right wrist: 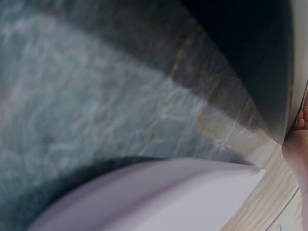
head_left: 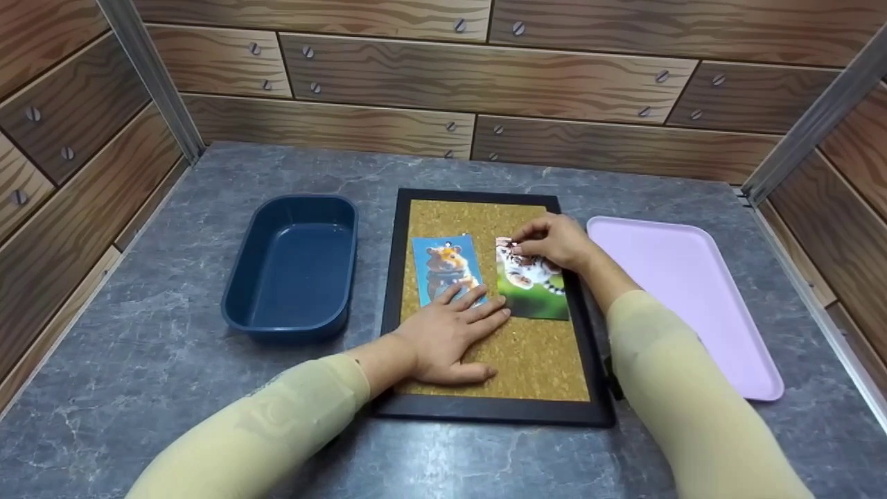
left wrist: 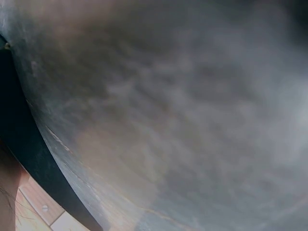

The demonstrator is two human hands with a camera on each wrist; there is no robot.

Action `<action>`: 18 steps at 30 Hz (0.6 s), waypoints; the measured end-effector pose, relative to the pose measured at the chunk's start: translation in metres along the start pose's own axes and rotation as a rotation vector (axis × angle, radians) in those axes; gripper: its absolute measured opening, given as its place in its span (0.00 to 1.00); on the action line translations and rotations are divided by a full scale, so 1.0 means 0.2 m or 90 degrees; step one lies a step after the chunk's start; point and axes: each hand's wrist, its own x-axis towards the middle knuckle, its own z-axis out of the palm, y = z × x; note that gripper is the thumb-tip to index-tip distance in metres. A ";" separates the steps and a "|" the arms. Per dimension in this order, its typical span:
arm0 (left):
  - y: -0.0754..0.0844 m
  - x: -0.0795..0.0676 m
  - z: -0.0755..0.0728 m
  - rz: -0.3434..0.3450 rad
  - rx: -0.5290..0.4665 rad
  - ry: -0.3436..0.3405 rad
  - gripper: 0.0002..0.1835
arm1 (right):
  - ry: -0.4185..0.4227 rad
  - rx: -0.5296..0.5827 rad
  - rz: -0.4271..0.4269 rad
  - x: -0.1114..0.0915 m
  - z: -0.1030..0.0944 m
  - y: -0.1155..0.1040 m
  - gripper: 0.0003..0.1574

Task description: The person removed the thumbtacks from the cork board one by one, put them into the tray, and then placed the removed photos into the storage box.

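Observation:
A cork board [head_left: 527,360] in a black frame lies on the table. On its left half is a photo of a hamster [head_left: 454,260]; to the right lies a photo of a white tiger cub [head_left: 533,298]. My left hand [head_left: 447,339] rests flat on the cork, fingers spread, fingertips over the lower edge of the hamster photo and at the tiger photo's left edge. With thumb and fingertips, my right hand [head_left: 558,242] pinches a small dark pin at the tiger photo's top, mostly hidden by the fingers. In the right wrist view, that hand shows only at the right edge.
A deep blue bin [head_left: 291,277] stands left of the board. To the right lies a flat lilac tray [head_left: 693,298], partly behind the right forearm. Wood-patterned walls [head_left: 443,76] close off the back and sides of the grey marbled table [head_left: 173,360].

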 end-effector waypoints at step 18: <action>0.01 0.00 0.00 -0.007 0.001 0.000 0.48 | 0.001 0.019 0.004 0.00 0.00 0.00 0.15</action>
